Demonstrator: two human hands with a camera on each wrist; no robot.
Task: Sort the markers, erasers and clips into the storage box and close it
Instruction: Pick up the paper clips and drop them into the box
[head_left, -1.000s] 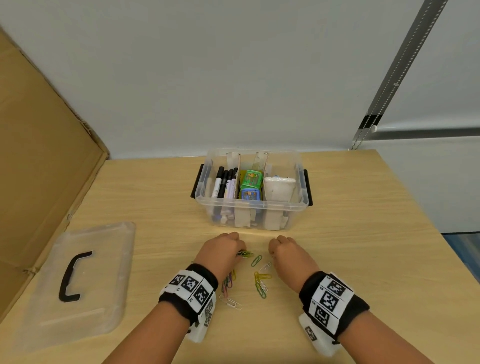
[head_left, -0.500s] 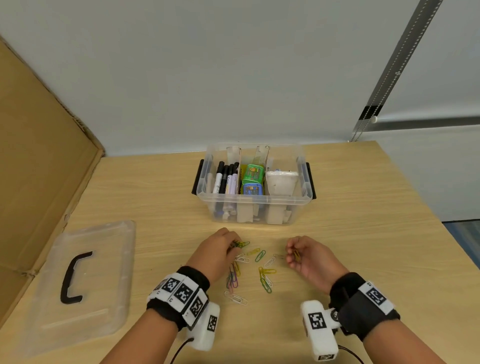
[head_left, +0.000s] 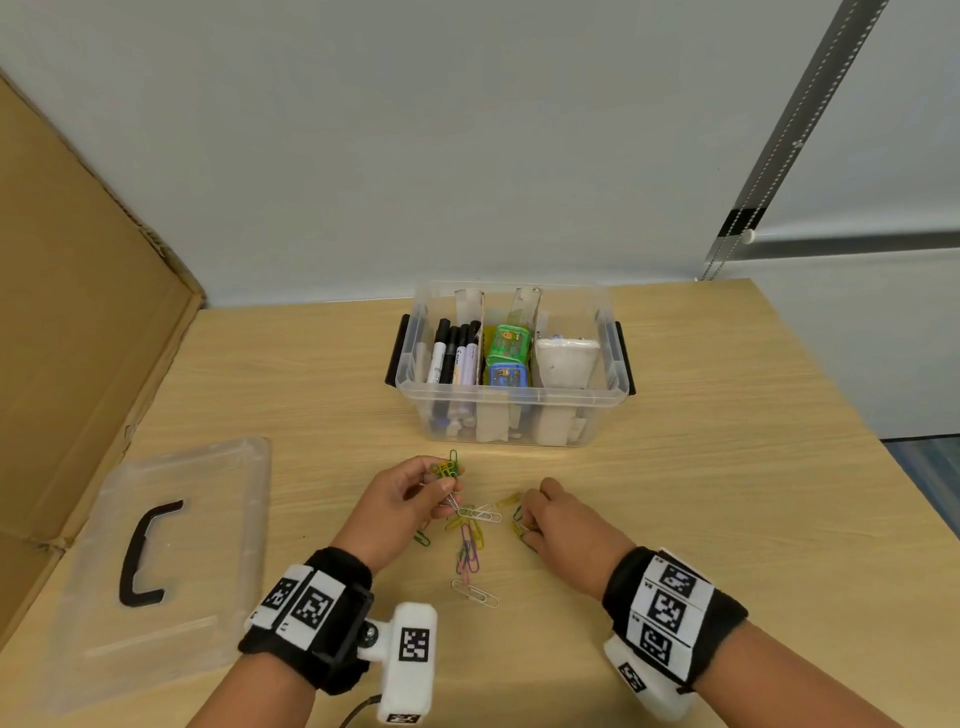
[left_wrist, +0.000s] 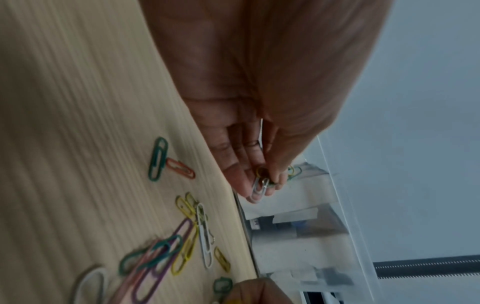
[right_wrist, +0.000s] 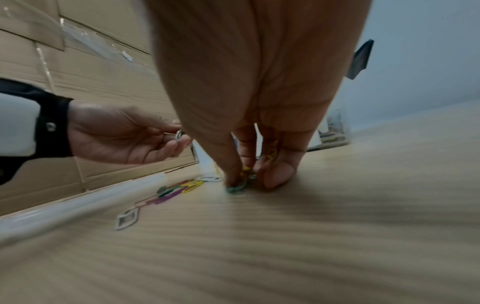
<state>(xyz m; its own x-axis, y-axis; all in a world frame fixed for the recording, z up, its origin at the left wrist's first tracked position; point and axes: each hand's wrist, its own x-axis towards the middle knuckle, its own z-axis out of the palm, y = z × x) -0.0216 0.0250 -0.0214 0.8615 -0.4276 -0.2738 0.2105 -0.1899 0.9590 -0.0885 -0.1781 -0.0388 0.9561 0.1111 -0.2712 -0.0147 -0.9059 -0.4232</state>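
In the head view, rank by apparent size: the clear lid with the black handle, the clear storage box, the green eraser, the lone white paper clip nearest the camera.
1. Clear lid, though nearer the camera
2. Clear storage box
3. Green eraser
4. White paper clip

One storage box (head_left: 511, 400) at 12 o'clock holds four markers (head_left: 453, 354) and two erasers (head_left: 508, 358). One lid (head_left: 156, 561) lies at 9 o'clock. About a dozen loose clips (head_left: 470, 545) lie on the surface (head_left: 727, 493); the exact count is unclear. Two hands, each gripping several more clips.
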